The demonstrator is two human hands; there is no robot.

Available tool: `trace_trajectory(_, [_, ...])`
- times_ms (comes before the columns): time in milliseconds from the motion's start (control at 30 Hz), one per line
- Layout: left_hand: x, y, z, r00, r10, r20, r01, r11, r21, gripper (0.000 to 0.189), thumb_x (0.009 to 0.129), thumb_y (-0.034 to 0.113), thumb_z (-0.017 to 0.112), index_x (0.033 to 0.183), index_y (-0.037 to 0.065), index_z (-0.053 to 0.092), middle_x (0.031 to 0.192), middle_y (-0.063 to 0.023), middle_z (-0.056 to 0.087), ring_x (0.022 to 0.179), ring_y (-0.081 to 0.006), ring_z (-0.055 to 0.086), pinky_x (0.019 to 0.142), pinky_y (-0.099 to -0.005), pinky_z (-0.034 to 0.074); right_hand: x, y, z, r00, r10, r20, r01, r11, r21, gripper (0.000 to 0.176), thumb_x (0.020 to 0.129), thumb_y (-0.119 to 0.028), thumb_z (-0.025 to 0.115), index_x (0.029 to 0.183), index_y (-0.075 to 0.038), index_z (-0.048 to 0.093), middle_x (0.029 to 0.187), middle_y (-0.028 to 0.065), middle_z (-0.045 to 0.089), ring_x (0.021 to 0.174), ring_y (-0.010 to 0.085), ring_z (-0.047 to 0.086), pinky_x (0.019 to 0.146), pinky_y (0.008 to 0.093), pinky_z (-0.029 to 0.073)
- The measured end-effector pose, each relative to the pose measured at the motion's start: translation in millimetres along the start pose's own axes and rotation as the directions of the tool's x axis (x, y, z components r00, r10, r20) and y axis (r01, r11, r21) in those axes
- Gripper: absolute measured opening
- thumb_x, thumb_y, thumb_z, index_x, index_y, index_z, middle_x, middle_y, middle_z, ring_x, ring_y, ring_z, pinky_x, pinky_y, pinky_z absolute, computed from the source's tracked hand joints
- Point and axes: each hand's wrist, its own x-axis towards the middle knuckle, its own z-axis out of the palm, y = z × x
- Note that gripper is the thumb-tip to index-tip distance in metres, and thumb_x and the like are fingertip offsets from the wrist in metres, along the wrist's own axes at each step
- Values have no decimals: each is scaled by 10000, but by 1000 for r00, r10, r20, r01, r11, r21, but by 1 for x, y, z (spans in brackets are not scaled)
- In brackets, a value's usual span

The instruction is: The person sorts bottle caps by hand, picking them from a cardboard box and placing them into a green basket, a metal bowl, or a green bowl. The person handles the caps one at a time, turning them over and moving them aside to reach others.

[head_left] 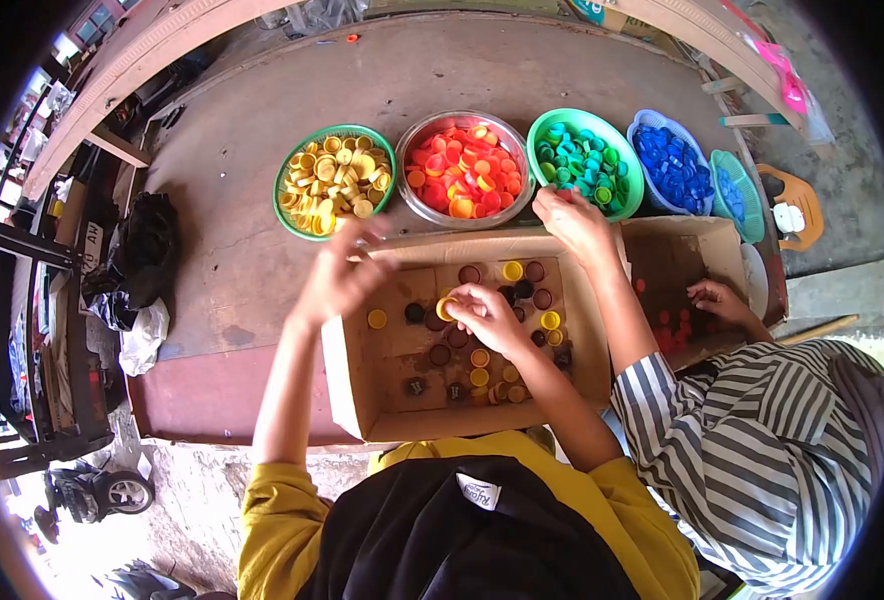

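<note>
My left hand (347, 272) is raised over the left edge of the cardboard box (340, 385), just below the green basket (285, 205) of yellow bottle caps. Its fingers look spread and slightly blurred, with nothing visible in them. Over the middle of the box, my right hand (490, 318) pinches a yellow bottle cap (446, 309) between thumb and fingertips. Loose caps lie on the box floor beneath: a yellow cap (377, 319) at the left, a dark red cap (440, 354), a black cap (415, 313) and several more.
A metal bowl (412, 205) of red caps, a green bowl (634, 190) of green caps and a blue basket (697, 150) of blue caps line the table. At right, a co-worker in a striped shirt (762, 430) reaches one hand (574, 222) toward the green bowl, another (719, 300) into a second box.
</note>
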Motion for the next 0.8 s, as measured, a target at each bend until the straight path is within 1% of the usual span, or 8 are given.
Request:
trace_trajectory(67, [-23, 13, 26, 978, 52, 204, -61, 997, 42, 336, 733, 149, 694, 1006, 24, 542, 940, -76, 549, 847, -179, 559, 746, -304, 476, -14, -6, 2, 998, 39, 47, -47, 983, 175, 137, 842, -176, 585, 888, -46, 587, 768, -19, 572, 592, 43, 488, 529, 205, 400])
trace_trajectory(167, [-45, 3, 47, 945, 49, 324, -26, 997, -74, 360, 708, 119, 717, 1008, 16, 546, 973, -75, 552, 830, -175, 573, 686, -272, 475, -31, -15, 7, 997, 17, 74, -28, 989, 148, 134, 855, -173, 562, 924, -59, 581, 754, -30, 558, 615, 35, 474, 558, 183, 393])
trace_trajectory(300, [-66, 11, 62, 962, -52, 270, 81, 992, -96, 320, 705, 114, 720, 948, 5, 542, 941, -78, 549, 798, -180, 580, 693, -275, 475, -46, -3, 17, 990, 65, 122, -84, 985, 152, 117, 866, -145, 539, 926, -49, 566, 757, -26, 552, 630, 32, 469, 573, 178, 390])
trace_trajectory(533, [-88, 10, 63, 923, 7, 385, 18, 998, -62, 345, 695, 153, 724, 962, 23, 548, 969, -96, 537, 886, -249, 569, 770, -334, 467, -62, 20, 29, 974, 141, 179, -176, 965, 193, 186, 845, -167, 582, 964, -27, 557, 761, -9, 550, 661, 53, 498, 563, 199, 400])
trace_trajectory(667, [-74, 2, 33, 980, 128, 154, -148, 981, 126, 298, 713, 148, 709, 948, 40, 561, 948, -113, 551, 883, -275, 544, 768, -349, 448, -72, 28, 26, 986, 102, 132, -119, 985, 124, 285, 833, -172, 599, 1058, -10, 529, 818, 25, 575, 675, 74, 527, 619, 211, 443])
trace_trajectory(733, [-59, -6, 11, 998, -37, -48, 37, 999, 10, 302, 716, 175, 708, 939, 36, 561, 959, -107, 537, 904, -257, 512, 774, -333, 436, -77, 30, 15, 996, 24, 86, -22, 1000, -22, 301, 826, -172, 608, 1066, -11, 525, 830, 34, 577, 685, 80, 535, 636, 218, 452])
trace_trajectory(767, [-49, -15, -3, 981, -69, -179, 116, 958, 263, 300, 727, 173, 698, 953, 33, 559, 976, -118, 529, 918, -268, 500, 802, -353, 422, -80, 28, 10, 995, 58, 85, -54, 998, -44, 306, 818, -164, 616, 1069, -16, 522, 834, 36, 573, 709, 81, 541, 641, 220, 453])
trace_trajectory(800, [-37, -39, -14, 956, 98, -275, 31, 902, 430, 311, 736, 171, 689, 981, 33, 558, 979, -126, 529, 939, -265, 483, 817, -371, 411, -82, 29, 5, 994, 74, 85, -70, 997, -44, 299, 826, -142, 602, 1082, -16, 513, 854, 33, 566, 734, 77, 543, 660, 215, 454])
